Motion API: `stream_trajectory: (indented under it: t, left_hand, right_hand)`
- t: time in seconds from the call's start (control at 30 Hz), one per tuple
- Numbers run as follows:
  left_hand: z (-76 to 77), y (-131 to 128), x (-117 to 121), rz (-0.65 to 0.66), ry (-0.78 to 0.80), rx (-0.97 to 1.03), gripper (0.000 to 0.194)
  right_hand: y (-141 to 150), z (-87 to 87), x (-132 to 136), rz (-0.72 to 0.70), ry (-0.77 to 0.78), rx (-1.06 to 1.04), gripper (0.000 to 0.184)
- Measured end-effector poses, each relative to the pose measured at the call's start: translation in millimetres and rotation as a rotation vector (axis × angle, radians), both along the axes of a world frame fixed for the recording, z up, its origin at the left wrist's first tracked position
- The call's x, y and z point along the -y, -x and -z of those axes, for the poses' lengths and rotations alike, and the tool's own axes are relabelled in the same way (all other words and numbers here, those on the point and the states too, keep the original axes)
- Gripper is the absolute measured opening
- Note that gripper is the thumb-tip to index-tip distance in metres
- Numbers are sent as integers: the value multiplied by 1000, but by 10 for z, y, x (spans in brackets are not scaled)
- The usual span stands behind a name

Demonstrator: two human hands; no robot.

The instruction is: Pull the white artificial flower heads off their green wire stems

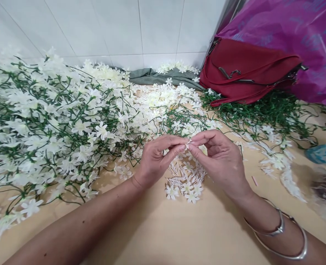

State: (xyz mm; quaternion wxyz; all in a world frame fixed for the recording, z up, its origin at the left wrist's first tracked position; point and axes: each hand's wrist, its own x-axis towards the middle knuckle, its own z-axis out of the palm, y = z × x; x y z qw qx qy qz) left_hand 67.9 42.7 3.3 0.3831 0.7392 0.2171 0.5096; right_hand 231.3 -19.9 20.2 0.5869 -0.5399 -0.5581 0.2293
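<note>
My left hand (pixel 160 156) and my right hand (pixel 219 158) meet fingertip to fingertip over the table. Both pinch one small white artificial flower (pixel 188 144), mostly hidden between the thumbs and forefingers. Under them lies a pile of thin white stamen sticks (pixel 183 173), with several loose white flower heads (pixel 191 197) at its near edge. Left of my left hand rises a big heap of white artificial flowers on green stems (pixel 58 121). More loose white petals (pixel 163 97) are strewn behind my hands.
A red bag (pixel 245 70) and a purple plastic bag (pixel 284 25) stand at the back right. Beneath them spread green plastic stems (pixel 257 112). A blue patterned item (pixel 324 152) lies at the right edge. Grey-green cloth (pixel 152 76) runs along the tiled wall (pixel 119 29).
</note>
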Motion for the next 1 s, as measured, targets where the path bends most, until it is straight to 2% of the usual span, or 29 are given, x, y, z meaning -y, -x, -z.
stream_trajectory:
  t: [0.1,0.2,0.27,0.37,0.47,0.7,0.87,1.0]
  left_hand:
    - [-22,7,13,-31,-144,-47,16]
    - [-33,8,47,-44,-129,-87,17]
    - [-33,4,70,-46,-7,-92,16]
    - [-30,-7,88,6,264,-53,17]
    - [-28,-17,89,51,360,-22,18]
    - [-11,3,83,55,235,-74,18]
    - [14,4,90,18,160,-147,17]
    - [27,2,84,-18,134,-164,18]
  right_hand:
    - [23,-5,10,46,-9,-6,15]
    - [34,1,23,74,-6,74,15]
    - [40,0,30,76,-34,154,15]
    - [52,-15,36,112,-110,274,15]
    - [58,-19,35,135,-134,322,14]
    - [36,68,23,159,-73,283,13]
    - [0,41,-3,192,5,256,26]
    - [-55,-14,-3,113,-66,342,8]
